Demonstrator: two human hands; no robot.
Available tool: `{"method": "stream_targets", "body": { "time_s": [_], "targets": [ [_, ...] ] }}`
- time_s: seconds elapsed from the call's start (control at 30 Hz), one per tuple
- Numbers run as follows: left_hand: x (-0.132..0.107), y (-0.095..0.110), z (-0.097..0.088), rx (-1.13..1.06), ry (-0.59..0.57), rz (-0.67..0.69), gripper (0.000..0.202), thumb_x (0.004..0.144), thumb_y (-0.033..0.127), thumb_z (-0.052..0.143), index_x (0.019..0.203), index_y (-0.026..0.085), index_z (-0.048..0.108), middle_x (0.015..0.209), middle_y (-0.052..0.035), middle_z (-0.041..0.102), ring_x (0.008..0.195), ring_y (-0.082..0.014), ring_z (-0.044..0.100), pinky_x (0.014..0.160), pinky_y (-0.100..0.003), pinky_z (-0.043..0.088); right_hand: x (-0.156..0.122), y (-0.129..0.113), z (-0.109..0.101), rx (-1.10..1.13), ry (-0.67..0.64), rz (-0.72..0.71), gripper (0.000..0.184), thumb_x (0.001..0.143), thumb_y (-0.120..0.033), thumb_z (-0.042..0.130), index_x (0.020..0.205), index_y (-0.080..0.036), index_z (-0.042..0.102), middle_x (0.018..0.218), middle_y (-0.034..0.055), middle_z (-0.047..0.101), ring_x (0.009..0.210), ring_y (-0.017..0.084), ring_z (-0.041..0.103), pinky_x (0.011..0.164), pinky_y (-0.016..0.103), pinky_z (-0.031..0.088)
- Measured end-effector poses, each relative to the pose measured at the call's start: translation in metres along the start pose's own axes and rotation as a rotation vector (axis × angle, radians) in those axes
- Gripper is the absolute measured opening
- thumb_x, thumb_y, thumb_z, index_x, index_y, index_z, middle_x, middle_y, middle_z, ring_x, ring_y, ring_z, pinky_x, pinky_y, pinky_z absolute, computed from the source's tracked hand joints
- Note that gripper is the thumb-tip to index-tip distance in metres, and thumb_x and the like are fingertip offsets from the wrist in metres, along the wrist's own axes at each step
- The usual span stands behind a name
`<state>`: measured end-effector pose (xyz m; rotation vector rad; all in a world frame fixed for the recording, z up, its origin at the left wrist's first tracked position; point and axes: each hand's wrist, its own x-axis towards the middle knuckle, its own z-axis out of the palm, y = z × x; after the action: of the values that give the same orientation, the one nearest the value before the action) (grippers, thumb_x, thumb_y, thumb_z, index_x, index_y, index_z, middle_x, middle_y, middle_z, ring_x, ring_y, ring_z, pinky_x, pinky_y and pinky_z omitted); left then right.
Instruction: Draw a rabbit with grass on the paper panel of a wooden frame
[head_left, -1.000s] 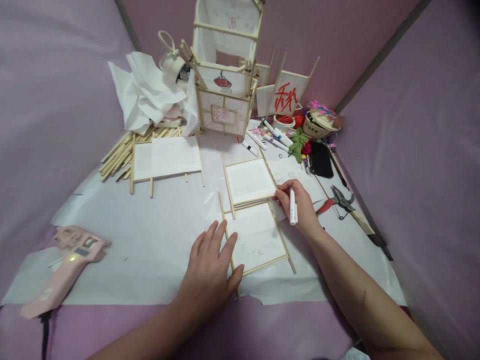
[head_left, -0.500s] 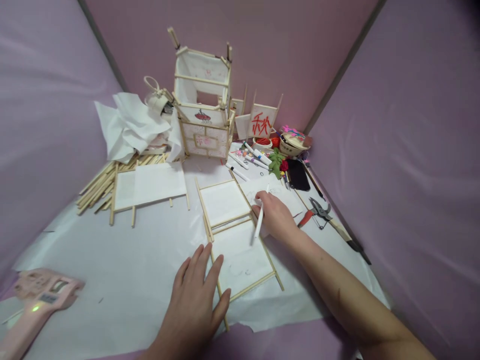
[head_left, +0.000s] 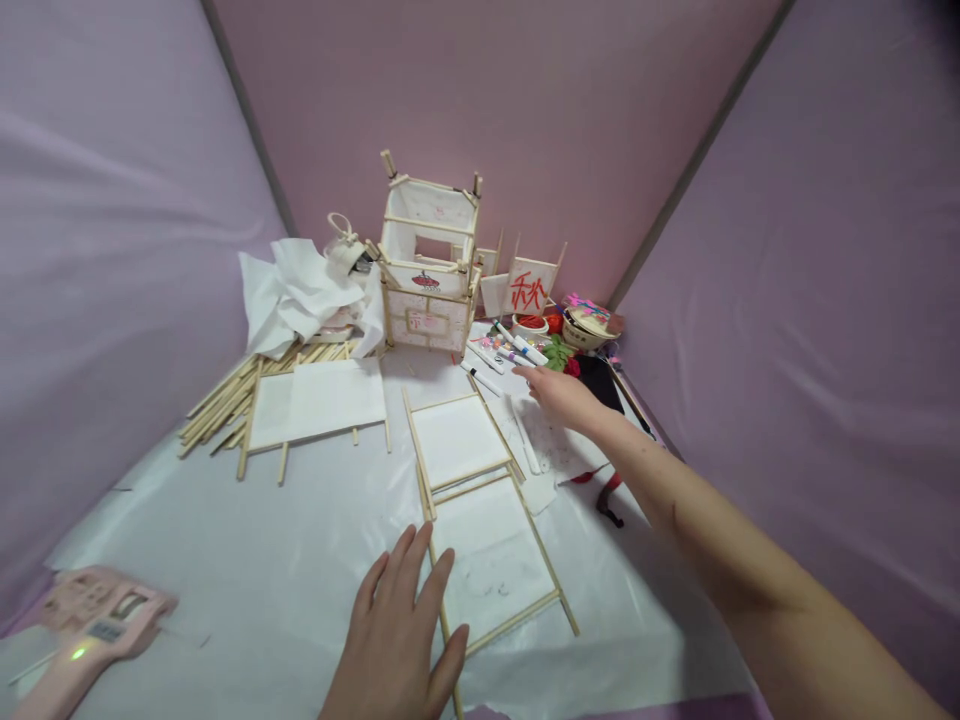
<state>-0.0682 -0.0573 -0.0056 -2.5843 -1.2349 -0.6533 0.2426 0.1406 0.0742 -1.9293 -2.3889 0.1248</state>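
Bamboo-stick frame with white paper panels (head_left: 487, 560) lies lower centre, the left hand (head_left: 401, 640) flat on its near corner, fingers spread, while the empty right hand (head_left: 564, 397), fingers loosely open, hovers beside scattered white marker pens (head_left: 510, 350).

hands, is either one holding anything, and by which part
Nothing is held. The left hand lies flat on the left edge of the stick frame; the right hand is open, reaching toward the markers, a white pen loose beside it.
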Motion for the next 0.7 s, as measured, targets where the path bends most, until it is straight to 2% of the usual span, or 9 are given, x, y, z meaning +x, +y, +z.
{"method": "stream_targets", "body": {
  "time_s": [0.1,0.2,0.3,0.4,0.47,0.5,0.57,0.63,0.7],
  "targets": [
    [0.001,0.0,0.001,0.01,0.007,0.011,0.048,0.084,0.026,0.06,0.132,0.017,0.059,0.148,-0.0189,0.053,0.135,-0.0346,0.051,0.1,-0.049,0.048,0.026,0.007,-0.006,0.042,0.039,0.056,0.03,0.096,-0.017,0.053,0.123,-0.015,0.066,0.119,0.0158,0.071,0.107,0.026,0.066,0.087,0.031,0.046],
    [0.002,0.0,0.001,0.004,0.009,0.009,0.049,0.083,0.025,0.06,0.131,0.016,0.06,0.147,-0.0196,0.053,0.135,-0.0354,0.051,0.1,-0.05,0.047,0.051,-0.002,0.0,0.101,0.031,0.074,0.02,0.098,-0.023,0.056,0.108,-0.014,0.07,0.11,0.0129,0.073,0.105,0.025,0.067,0.092,0.034,0.049],
    [0.003,0.001,-0.001,-0.017,0.008,-0.012,0.049,0.083,0.024,0.059,0.131,0.016,0.06,0.146,-0.0195,0.054,0.134,-0.0353,0.051,0.101,-0.05,0.046,0.067,-0.022,0.017,0.164,0.005,0.097,0.031,0.097,-0.036,0.062,0.122,-0.017,0.064,0.124,0.01,0.066,0.107,0.023,0.066,0.092,0.043,0.056],
    [0.003,0.004,-0.001,-0.078,-0.005,-0.067,0.045,0.086,0.025,0.057,0.129,0.017,0.061,0.146,-0.0186,0.055,0.135,-0.035,0.052,0.102,-0.051,0.046,0.07,-0.039,0.032,0.213,0.051,0.149,0.038,0.097,-0.039,0.063,0.127,-0.017,0.061,0.129,0.0087,0.062,0.11,0.024,0.065,0.093,0.045,0.057],
    [0.002,0.007,0.001,-0.127,-0.015,-0.112,0.042,0.088,0.027,0.055,0.129,0.017,0.061,0.147,-0.0184,0.054,0.136,-0.0357,0.051,0.103,-0.053,0.045,0.068,-0.043,0.035,0.2,0.093,0.172,0.033,0.096,-0.035,0.065,0.12,-0.012,0.064,0.122,0.0119,0.066,0.107,0.024,0.066,0.093,0.044,0.056],
    [0.001,0.008,0.002,-0.145,-0.021,-0.13,0.041,0.09,0.028,0.055,0.129,0.017,0.06,0.148,-0.0185,0.053,0.136,-0.0364,0.05,0.103,-0.054,0.045,0.065,-0.043,0.034,0.177,0.114,0.171,0.027,0.095,-0.029,0.065,0.113,-0.009,0.066,0.116,0.0168,0.068,0.106,0.027,0.065,0.093,0.043,0.054],
    [0.001,0.01,0.002,-0.175,-0.039,-0.15,0.04,0.092,0.03,0.054,0.129,0.017,0.059,0.149,-0.0191,0.052,0.137,-0.0378,0.049,0.104,-0.056,0.045,0.054,-0.04,0.029,0.124,0.171,0.166,0.02,0.095,-0.019,0.057,0.11,-0.007,0.065,0.113,0.0219,0.069,0.109,0.031,0.063,0.093,0.043,0.049],
    [0.002,0.01,0.0,-0.212,-0.045,-0.162,0.039,0.094,0.031,0.055,0.129,0.015,0.057,0.148,-0.021,0.05,0.137,-0.0393,0.047,0.104,-0.058,0.045,0.033,-0.036,0.019,0.077,0.238,0.158,0.023,0.097,-0.017,0.049,0.115,-0.01,0.062,0.118,0.0224,0.067,0.115,0.033,0.059,0.094,0.043,0.046],
    [0.006,0.009,-0.007,-0.262,-0.001,-0.176,0.037,0.095,0.028,0.056,0.128,0.011,0.054,0.148,-0.0242,0.047,0.139,-0.0409,0.043,0.104,-0.058,0.045,-0.003,-0.035,0.007,0.039,0.302,0.136,0.023,0.099,-0.021,0.046,0.113,-0.012,0.061,0.117,0.0211,0.066,0.116,0.032,0.056,0.095,0.042,0.044]
  ]
}}
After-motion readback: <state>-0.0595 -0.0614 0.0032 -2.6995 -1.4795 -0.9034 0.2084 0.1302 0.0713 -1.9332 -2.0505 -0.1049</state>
